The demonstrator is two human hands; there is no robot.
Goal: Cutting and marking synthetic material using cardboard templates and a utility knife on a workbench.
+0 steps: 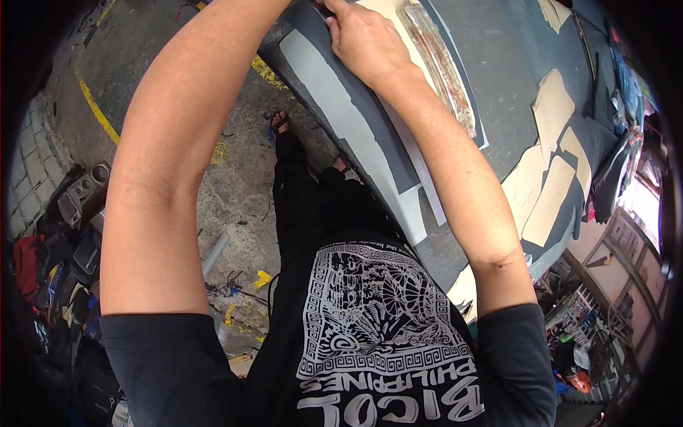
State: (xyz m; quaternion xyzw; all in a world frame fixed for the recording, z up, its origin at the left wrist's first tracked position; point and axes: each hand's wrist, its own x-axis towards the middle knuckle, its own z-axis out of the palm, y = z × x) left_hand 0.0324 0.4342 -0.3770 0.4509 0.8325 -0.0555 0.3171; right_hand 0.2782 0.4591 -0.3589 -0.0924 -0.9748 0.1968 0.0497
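My right hand (370, 44) is at the top edge of the view, over dark grey sheet material (356, 114) on the work table. Its thumb and forefinger are bent close together at the sheet's edge; what is between them, if anything, is cut off by the frame. My left forearm (213, 57) reaches up past the top edge, and the left hand is out of the picture. Beside my right hand lies a cream sheet (388, 8) with a long, brownish bundle in clear wrapping (437, 57) on it. A pale grey strip (334, 107) runs along the table's near edge.
Several cream cut pattern pieces (548, 192) lie on the right part of the dark table (512, 57). Bags and clutter (64, 263) stand on the floor at left. The concrete floor (235, 185) has yellow markings. More clutter (576, 327) is at lower right.
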